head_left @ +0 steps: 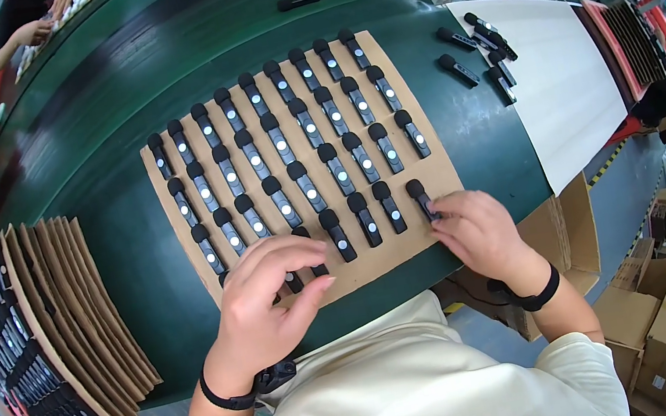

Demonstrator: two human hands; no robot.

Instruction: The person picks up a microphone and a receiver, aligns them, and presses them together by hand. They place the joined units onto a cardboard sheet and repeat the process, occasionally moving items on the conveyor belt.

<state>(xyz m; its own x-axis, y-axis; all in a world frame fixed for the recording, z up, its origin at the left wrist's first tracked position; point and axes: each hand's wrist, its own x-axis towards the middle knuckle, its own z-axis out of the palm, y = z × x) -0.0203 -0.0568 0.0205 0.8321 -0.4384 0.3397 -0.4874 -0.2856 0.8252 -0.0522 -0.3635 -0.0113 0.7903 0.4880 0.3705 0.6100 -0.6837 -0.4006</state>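
Resting on a cardboard sheet [431, 157] at frame centre, the left hand [264, 296] curls over small black devices [307, 186]. The right hand [480, 231] pinches the end device [421, 197] of the bottom row.

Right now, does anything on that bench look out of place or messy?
Mostly tidy: black devices stand in neat rows on the cardboard sheet. The odd ones are a few loose devices lying scattered at different angles beside the white sheet, off any cardboard.
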